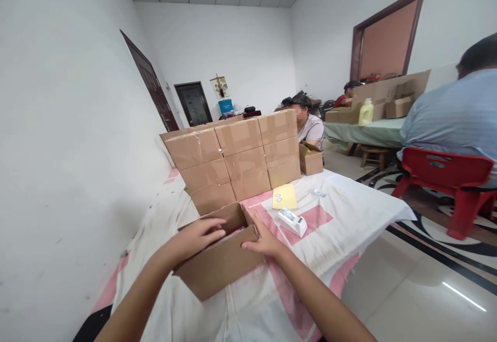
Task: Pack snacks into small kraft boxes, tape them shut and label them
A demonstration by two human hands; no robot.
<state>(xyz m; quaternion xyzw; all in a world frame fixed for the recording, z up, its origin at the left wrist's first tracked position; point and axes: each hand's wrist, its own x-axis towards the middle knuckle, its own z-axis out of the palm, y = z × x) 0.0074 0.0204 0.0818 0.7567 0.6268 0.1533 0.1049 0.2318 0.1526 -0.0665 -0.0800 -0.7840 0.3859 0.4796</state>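
Note:
An open-topped cardboard box (pixel 221 269) stands on the cloth in front of me. My left hand (pixel 200 234) lies over its left side, fingers stretched into the opening and nothing seen in them. Against the box's right end rests my right hand (pixel 262 236), its fingers extended and its thumb apart near the front corner. Some pinkish material shows inside the box, too little of it to name. To the right of my right hand is a white tape dispenser (pixel 292 222). A yellow sheet (pixel 284 196) lies behind the dispenser.
A stacked wall of taped cardboard boxes (pixel 246 163) stands across the table behind my box. Beyond it sits a person (pixel 313 127) beside a small open carton (pixel 311 160). A red plastic chair (pixel 446 176) with another person is at right. A white wall (pixel 77 124) runs along the left.

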